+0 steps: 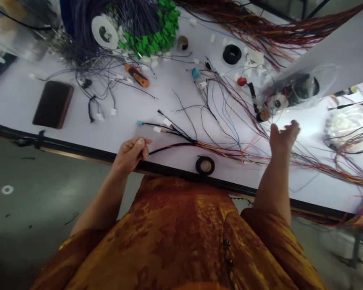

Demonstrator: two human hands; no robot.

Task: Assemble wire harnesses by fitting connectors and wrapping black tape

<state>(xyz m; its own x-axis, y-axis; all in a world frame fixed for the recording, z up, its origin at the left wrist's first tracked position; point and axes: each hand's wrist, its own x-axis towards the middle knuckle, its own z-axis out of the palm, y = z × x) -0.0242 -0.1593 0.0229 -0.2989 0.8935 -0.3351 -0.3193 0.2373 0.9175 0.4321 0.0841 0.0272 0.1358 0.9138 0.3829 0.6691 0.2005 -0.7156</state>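
Note:
At the table's front edge, my left hand [131,153] is closed in a pinch on the end of a thin red wire. A black-sleeved branch [169,147] of the wire harness [208,146] also runs up to these fingers; whether they grip it too, I cannot tell. The harness lies along the table, with white and light-blue connectors at its left ends and red, yellow and black wires trailing right. My right hand [282,137] is open above those wires, fingers spread, holding nothing. Between my hands, close to the edge, lies a roll of black tape [205,165].
Behind the harness lie a second wire bunch [211,108], an orange-black cutter [136,75] and another black tape roll [232,54]. A dark phone-like slab [53,104] rests left. Green-connector wires [151,36] pile at the back; a clear plastic bag [299,88] stands right.

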